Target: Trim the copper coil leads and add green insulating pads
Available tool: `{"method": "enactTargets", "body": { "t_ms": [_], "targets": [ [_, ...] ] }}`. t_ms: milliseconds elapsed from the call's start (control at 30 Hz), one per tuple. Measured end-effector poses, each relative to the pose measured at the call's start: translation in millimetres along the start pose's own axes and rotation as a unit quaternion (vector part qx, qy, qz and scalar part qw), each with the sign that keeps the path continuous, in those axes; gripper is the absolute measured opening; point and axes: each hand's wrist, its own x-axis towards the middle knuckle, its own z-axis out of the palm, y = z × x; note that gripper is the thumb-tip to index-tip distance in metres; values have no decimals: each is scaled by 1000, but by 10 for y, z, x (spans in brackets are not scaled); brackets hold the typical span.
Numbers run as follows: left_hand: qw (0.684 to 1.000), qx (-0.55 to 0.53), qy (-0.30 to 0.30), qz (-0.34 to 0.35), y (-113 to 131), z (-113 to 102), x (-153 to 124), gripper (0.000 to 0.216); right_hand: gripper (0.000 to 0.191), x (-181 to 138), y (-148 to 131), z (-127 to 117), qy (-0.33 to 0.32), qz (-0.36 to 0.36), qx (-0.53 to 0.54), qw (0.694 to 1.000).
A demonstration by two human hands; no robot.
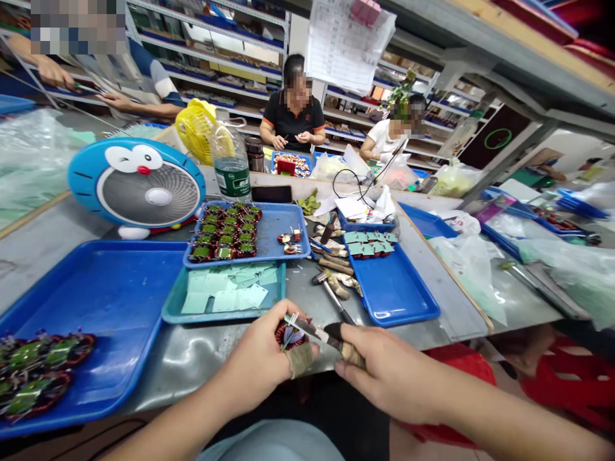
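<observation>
My left hand (269,349) is closed around a toroidal coil (289,337), a ring wound with dark red wire, held just over the front edge of the metal bench. Tape wraps one of its fingers. My right hand (372,358) grips a knife-like tool with a flat metal blade (312,330); most of its handle is hidden in my fingers. The blade lies across the top of the coil, and a thin pale strip shows near its tip. Behind my hands a teal tray (168,310) bears loose light-green cards (225,291).
A blue tray (293,221) of coils stands behind the cards. Coils also lie in the left blue tray (144,269) and the right blue tray (398,288). A hammer (336,298) lies among tools. Beyond are a blue fan (158,192), a bottle (230,166) and several people.
</observation>
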Motion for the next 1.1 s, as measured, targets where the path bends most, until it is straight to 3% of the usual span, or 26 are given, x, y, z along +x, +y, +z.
{"method": "enactTargets", "body": {
  "t_ms": [233, 400, 600, 867, 1000, 1100],
  "targets": [
    [999, 1, -40, -17, -26, 31, -58, 27, 13, -44, 39, -69, -11, -32, -113, 993],
    [994, -38, -104, 9, 2, -65, -102, 35, 14, -66, 30, -93, 0, -40, -82, 996],
    [998, 14, -65, 13, 47, -92, -100, 41, 12, -81, 47, -33, -9, -27, -38, 999],
    [998, -1, -47, -30, 100, 8, -126, 49, 13, -85, 59, 46, 13, -24, -131, 991],
    [997, -32, -31, -55, 18, 18, -84, 50, 14, 27, 53, 64, 59, -40, -221, 973],
    [998, -54, -5, -44, -30, -26, -39, 53, 15, 95, 57, 119, 86, -37, -212, 973]
  ]
}}
